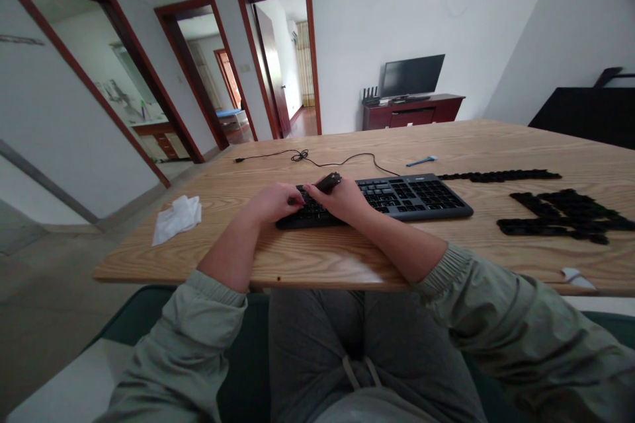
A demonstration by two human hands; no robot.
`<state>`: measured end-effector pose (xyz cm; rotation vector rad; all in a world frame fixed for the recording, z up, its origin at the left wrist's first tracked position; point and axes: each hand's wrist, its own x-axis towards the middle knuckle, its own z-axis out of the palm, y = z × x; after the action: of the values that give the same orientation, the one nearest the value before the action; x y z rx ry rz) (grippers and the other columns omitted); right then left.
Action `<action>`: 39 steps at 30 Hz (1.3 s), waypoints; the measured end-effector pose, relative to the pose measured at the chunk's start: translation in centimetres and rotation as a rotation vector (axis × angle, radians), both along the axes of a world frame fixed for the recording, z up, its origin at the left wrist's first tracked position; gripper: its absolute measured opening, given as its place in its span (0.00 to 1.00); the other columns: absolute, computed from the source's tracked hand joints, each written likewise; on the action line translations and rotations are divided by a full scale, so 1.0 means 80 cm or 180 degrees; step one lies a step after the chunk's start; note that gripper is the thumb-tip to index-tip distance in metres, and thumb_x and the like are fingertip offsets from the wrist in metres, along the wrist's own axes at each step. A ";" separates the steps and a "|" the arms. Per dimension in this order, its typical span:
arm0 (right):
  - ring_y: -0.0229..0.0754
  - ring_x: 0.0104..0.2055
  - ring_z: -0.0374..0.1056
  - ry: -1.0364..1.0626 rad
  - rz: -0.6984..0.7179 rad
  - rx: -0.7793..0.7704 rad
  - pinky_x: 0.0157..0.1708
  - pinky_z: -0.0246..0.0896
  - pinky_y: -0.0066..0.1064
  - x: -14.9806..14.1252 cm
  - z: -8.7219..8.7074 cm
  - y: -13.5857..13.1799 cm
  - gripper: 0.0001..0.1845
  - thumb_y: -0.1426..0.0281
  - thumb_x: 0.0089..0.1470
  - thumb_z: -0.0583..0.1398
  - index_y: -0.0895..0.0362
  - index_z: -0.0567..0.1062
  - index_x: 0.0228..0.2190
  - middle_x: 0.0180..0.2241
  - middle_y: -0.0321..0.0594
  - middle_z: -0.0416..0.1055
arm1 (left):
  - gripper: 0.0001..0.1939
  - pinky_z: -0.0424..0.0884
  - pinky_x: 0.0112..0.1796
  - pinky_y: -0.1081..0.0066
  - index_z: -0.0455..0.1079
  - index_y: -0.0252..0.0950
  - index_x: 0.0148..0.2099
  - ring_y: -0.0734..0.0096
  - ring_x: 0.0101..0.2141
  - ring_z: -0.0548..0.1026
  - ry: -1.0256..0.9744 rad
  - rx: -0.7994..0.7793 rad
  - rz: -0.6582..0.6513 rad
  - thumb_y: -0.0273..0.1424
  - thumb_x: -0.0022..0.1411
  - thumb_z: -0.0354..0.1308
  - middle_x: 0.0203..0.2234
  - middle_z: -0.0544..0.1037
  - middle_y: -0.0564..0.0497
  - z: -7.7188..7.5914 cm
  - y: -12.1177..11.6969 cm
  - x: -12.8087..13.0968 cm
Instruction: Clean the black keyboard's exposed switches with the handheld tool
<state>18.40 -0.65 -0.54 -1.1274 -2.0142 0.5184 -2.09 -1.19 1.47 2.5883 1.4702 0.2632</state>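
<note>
Firmly, right hand (337, 199) grips tool (328, 181), left hand (272, 205) on keyboard (411, 198), logo (430, 178) unreadable

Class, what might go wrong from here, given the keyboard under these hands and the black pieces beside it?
The dark tool in the right hand might slip and scratch the keyboard. The loose black keycaps lie in rows near the table's edge, so the right sleeve could scatter them. The keyboard's trailing cable might snag an arm.
</note>
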 end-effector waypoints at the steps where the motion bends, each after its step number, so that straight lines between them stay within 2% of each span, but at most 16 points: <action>1: 0.44 0.32 0.72 -0.0022 -0.0020 0.0005 0.32 0.60 0.30 0.001 0.000 0.000 0.24 0.51 0.59 0.59 0.57 0.79 0.27 0.27 0.45 0.77 | 0.11 0.70 0.41 0.68 0.81 0.37 0.41 0.64 0.38 0.77 0.0023 0.0008 -0.0028 0.29 0.60 0.58 0.38 0.83 0.48 0.000 0.000 0.001; 7: 0.43 0.32 0.72 -0.0114 -0.0027 -0.0023 0.32 0.59 0.30 0.004 0.002 -0.003 0.23 0.52 0.59 0.59 0.57 0.80 0.29 0.27 0.45 0.77 | 0.10 0.69 0.43 0.68 0.81 0.38 0.40 0.65 0.38 0.77 -0.0010 0.0007 -0.0172 0.30 0.61 0.58 0.37 0.82 0.47 -0.003 0.003 0.002; 10: 0.45 0.35 0.72 -0.0130 0.0030 0.0043 0.34 0.60 0.30 0.005 0.001 -0.008 0.21 0.51 0.59 0.60 0.56 0.81 0.33 0.29 0.44 0.77 | 0.09 0.69 0.39 0.68 0.80 0.37 0.38 0.66 0.34 0.76 -0.0181 -0.0076 -0.0099 0.31 0.59 0.60 0.34 0.82 0.48 -0.004 0.002 0.000; 13: 0.45 0.35 0.72 -0.0248 -0.0005 0.0099 0.33 0.59 0.30 0.003 0.001 -0.010 0.23 0.48 0.56 0.60 0.55 0.81 0.32 0.28 0.44 0.77 | 0.12 0.68 0.33 0.70 0.79 0.35 0.39 0.68 0.30 0.75 -0.0512 -0.0474 0.0181 0.37 0.56 0.63 0.31 0.81 0.49 -0.002 0.002 -0.007; 17: 0.43 0.29 0.69 -0.0476 -0.0162 0.0239 0.29 0.55 0.30 -0.006 0.002 -0.007 0.31 0.42 0.55 0.57 0.56 0.79 0.26 0.25 0.45 0.75 | 0.14 0.70 0.35 0.70 0.79 0.33 0.39 0.68 0.32 0.76 -0.0903 -0.0864 0.0255 0.38 0.56 0.62 0.32 0.82 0.48 -0.001 0.004 -0.020; 23: 0.40 0.26 0.65 -0.0465 0.0064 0.0320 0.27 0.50 0.30 -0.009 0.000 -0.007 0.31 0.43 0.58 0.55 0.57 0.78 0.25 0.24 0.43 0.74 | 0.14 0.69 0.34 0.71 0.80 0.32 0.38 0.69 0.31 0.75 -0.0902 -0.0893 0.0199 0.37 0.56 0.61 0.30 0.82 0.48 0.000 0.005 -0.024; 29: 0.38 0.24 0.63 -0.0290 -0.0039 0.0020 0.25 0.49 0.30 -0.002 0.003 -0.008 0.29 0.47 0.58 0.56 0.58 0.75 0.21 0.22 0.41 0.72 | 0.13 0.70 0.35 0.71 0.80 0.34 0.39 0.68 0.32 0.77 -0.0763 -0.0673 0.0230 0.36 0.55 0.61 0.32 0.82 0.48 -0.003 0.007 -0.018; 34: 0.39 0.27 0.67 -0.0064 -0.0034 -0.0259 0.27 0.53 0.29 -0.001 0.005 -0.009 0.25 0.51 0.59 0.58 0.58 0.78 0.24 0.23 0.41 0.73 | 0.13 0.68 0.32 0.72 0.81 0.35 0.40 0.69 0.31 0.76 -0.0763 -0.0600 0.0231 0.36 0.56 0.61 0.32 0.82 0.49 -0.012 0.009 -0.012; 39: 0.42 0.32 0.71 -0.0031 0.0080 0.0000 0.32 0.58 0.29 -0.005 0.001 -0.011 0.20 0.54 0.59 0.59 0.57 0.81 0.31 0.29 0.43 0.78 | 0.11 0.69 0.34 0.72 0.80 0.35 0.37 0.69 0.32 0.76 -0.0707 -0.0520 0.0179 0.35 0.56 0.61 0.32 0.82 0.49 -0.011 0.008 -0.012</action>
<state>17.98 -1.53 -0.49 -1.1079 -2.0391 0.5266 -3.07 -0.52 0.60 2.3097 1.4234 0.4051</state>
